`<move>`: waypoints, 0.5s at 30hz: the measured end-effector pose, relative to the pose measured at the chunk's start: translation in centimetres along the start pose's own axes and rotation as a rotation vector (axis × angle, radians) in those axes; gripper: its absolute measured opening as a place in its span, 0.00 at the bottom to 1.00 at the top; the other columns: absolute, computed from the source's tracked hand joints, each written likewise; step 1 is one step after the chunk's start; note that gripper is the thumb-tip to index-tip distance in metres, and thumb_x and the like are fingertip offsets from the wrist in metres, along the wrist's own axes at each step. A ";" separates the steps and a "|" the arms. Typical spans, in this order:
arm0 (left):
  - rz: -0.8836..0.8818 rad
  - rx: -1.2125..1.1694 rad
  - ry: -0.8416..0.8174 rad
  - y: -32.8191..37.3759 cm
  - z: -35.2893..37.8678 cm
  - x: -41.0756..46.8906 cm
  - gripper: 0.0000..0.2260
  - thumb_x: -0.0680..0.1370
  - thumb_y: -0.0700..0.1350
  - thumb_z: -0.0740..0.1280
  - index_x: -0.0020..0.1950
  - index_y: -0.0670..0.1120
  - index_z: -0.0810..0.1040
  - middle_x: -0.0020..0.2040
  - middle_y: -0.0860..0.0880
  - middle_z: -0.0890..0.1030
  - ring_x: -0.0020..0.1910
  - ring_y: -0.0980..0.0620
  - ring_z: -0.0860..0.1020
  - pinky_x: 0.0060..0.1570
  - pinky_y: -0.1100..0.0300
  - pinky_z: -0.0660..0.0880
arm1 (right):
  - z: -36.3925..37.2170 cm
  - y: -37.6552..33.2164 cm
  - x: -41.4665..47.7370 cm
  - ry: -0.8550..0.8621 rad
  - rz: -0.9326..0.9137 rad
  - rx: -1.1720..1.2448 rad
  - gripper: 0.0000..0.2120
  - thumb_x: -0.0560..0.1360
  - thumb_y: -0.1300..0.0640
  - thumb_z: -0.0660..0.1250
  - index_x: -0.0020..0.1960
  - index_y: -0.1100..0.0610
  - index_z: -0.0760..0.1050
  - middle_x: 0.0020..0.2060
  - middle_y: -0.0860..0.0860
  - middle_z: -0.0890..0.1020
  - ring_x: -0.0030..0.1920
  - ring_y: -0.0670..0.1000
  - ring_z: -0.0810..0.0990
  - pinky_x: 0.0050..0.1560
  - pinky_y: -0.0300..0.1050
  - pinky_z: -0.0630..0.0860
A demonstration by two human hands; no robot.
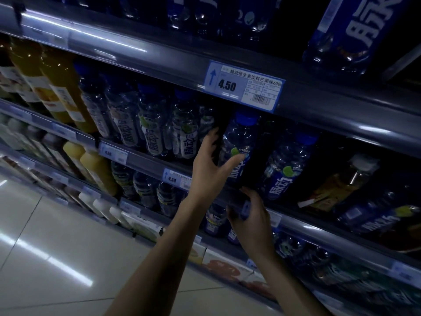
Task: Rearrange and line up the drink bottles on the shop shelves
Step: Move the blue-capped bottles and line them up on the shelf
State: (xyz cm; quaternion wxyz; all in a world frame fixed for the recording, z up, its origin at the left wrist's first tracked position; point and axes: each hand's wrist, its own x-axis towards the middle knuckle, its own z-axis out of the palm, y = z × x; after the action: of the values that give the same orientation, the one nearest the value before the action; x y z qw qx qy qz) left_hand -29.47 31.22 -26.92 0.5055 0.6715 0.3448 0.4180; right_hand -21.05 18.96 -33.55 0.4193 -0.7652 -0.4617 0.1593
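Your left hand is spread wide and holds nothing. Its fingertips reach into the dark gap between the white-labelled bottles and the blue-labelled bottle, and the thumb lies against that bottle's label or just short of it (the light is too dim to say which). The bottle stands on the middle shelf just beneath the 4.50 price tag. It is apart from the row on its left and from its blue-labelled neighbour on its right. Those gaps look like the reason your hand goes there: I judge you are about to close round it and slide it into line.

Your right hand sits lower, fingers curled over the front rail of the same shelf, around a small blue tag. My guess is that it steadies you or guards the tag, but I cannot tell whether it truly pinches anything.

Further right an amber bottle lies tilted among the blue ones, probably a later job. These bottles are tall, narrow and closely packed, so one nudge could topple a neighbour; take yours at the waist and leave its base on the shelf as it moves
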 end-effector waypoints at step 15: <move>-0.028 0.120 -0.093 -3.4 -1.0 -0.3 0.18 0.76 0.45 0.70 0.56 0.68 0.73 0.53 0.68 0.80 0.56 0.66 0.77 0.50 0.72 0.74 | 0.1 0.4 -0.1 -0.001 -0.049 -0.015 0.27 0.75 0.53 0.69 0.71 0.49 0.64 0.69 0.48 0.70 0.60 0.32 0.64 0.53 0.17 0.58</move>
State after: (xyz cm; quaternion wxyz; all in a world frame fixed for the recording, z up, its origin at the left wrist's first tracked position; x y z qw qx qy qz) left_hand -30.63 32.19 -30.18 0.4858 0.7142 0.3548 0.3578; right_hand -20.97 18.89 -33.93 0.4172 -0.7568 -0.4816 0.1458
